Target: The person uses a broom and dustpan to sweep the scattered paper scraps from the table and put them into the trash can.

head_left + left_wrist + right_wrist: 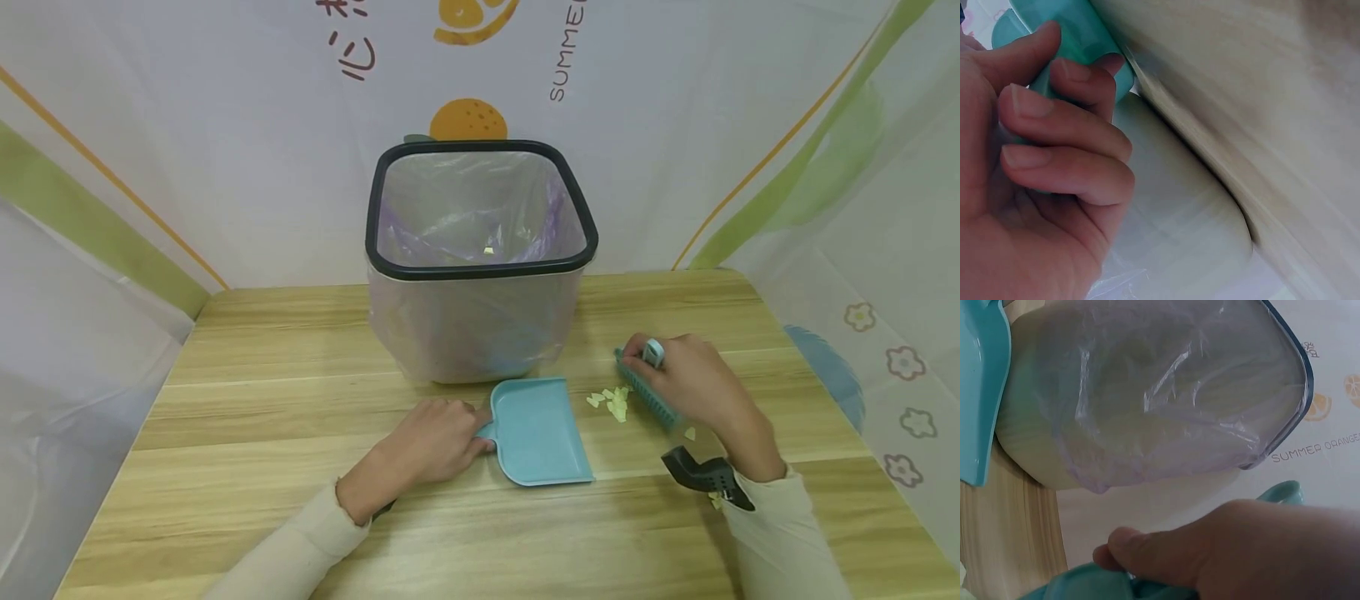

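Head view: a blue dustpan (543, 433) is laid on the bench (262, 433), its handle clasped in the grip of the left hand (435, 440). A brush (651, 398) is clasped in the grip of the right hand (693, 375). Between them, yellow scraps (618, 405) are scattered; behind the dustpan, a lined bin (480, 325) is set.

- Your dustpan (536, 433): light blue
- Your brush (647, 392): blue-green
- Scraps (618, 406) before you: pale yellow
- Your sleeves (783, 533): cream
- Bin rim (480, 272): black; liner (465, 325): purple-tinged
- Your desk (262, 417): yellowish wood grain
- Cloth (225, 125) facing you: white, orange fruit prints (468, 119), green bands (90, 223)
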`<state>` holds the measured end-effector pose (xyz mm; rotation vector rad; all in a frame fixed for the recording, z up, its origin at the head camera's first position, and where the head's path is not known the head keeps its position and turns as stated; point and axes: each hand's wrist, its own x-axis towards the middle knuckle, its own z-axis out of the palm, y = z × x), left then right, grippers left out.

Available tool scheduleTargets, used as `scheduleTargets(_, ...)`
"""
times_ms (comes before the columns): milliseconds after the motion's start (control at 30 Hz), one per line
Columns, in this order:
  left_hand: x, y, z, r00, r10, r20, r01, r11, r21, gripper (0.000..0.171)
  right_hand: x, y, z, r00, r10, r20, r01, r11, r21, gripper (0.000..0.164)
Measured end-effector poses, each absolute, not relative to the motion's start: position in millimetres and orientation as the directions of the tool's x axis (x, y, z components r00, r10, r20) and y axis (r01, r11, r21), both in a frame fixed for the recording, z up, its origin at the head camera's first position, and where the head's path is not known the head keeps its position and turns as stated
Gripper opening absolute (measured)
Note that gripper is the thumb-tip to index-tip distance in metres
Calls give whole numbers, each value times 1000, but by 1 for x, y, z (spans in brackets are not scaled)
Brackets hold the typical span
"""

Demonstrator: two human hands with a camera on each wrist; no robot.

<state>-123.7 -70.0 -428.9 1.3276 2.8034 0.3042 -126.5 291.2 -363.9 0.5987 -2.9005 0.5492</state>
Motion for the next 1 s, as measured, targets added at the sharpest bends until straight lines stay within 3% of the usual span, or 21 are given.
scheduleTargets(367, -124, -71, -426, -643, 763, 67, 760, 623, 186, 20, -125, 287, -362, -883, -436, 176, -470, 804, -364, 3)
scheduleTargets(733, -124, -72, -428, -644, 762, 65, 760, 627, 171, 23, -120, 283, -358, -935, -253, 248, -315, 913, -258, 15)
scheduleTargets(1000, -124, -72, -428, -639, 766, 72, 765, 623, 165, 23, -124, 272, -369, -928, -166, 333, -267, 921, -284, 15)
